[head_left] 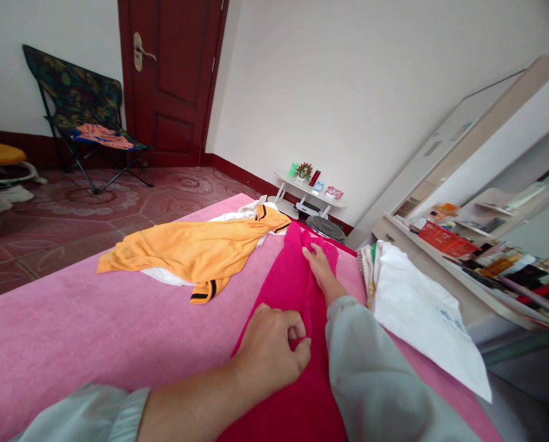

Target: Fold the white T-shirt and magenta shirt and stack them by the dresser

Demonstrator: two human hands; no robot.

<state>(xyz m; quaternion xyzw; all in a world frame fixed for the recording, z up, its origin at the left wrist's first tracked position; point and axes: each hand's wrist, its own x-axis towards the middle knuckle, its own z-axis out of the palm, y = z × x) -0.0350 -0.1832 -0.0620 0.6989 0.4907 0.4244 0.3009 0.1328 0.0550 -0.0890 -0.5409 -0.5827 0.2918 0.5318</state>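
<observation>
A bright magenta garment (pixel 286 294) lies lengthwise on the pink-covered bed (pixel 118 344), with long creases running along it. My left hand (pixel 274 344) is over its nearer part, fingers curled in towards the thumb on the cloth. Farther away, my right hand (pixel 319 267) grips the garment near its far end, thumb and fingers on a raised crease. To the left an orange shirt (pixel 186 242) with black-striped cuffs and collar is spread out, white cloth (pixel 242 212) showing beneath it. Folded white clothing (pixel 412 301) rests on the bed's right side, beside my right forearm.
A dresser (pixel 440 252) crowded with bottles and a red basket (pixel 447 238) stands at the right. Beyond the bed are a low white shelf (pixel 309 187) and a round dark lid-like object (pixel 325 228). A folding chair (pixel 78 104) holds cloth near the red door (pixel 177 80).
</observation>
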